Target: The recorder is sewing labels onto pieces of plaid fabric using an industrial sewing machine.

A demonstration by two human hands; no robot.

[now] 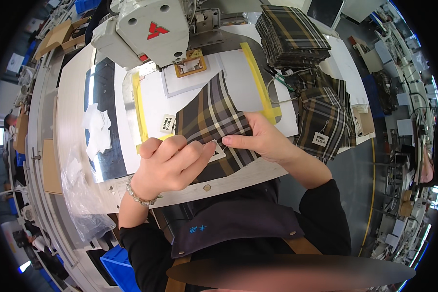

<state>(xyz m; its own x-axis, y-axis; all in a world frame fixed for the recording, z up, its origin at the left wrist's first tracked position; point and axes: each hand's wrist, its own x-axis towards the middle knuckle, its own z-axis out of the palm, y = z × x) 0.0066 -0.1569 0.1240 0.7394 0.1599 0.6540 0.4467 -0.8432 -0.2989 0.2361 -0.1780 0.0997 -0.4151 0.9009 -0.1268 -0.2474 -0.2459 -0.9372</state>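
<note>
A dark plaid fabric piece (pixel 208 109) with yellow and white stripes slants over the near edge of the sewing table. My right hand (pixel 265 138) grips its right side, thumb on top and the other fingers behind. Over its lower left part is my left hand (pixel 168 163), fingers curled and tips pinched together beside a white label (pixel 217 155) on the cloth. Whatever is in that pinch is too small to make out. Another white label (pixel 168 123) lies at the cloth's left edge. A beaded bracelet (pixel 140 193) circles my left wrist.
Ahead is a sewing machine head (pixel 153 34) with an orange clamp frame (pixel 191 67). Yellow tape (pixel 256 73) edges the white work surface. At right stand a plaid fabric stack (pixel 292 36), green-handled snips (pixel 282 80) and a labelled plaid pile (pixel 326 117). Crumpled white scraps (pixel 97 127) lie left.
</note>
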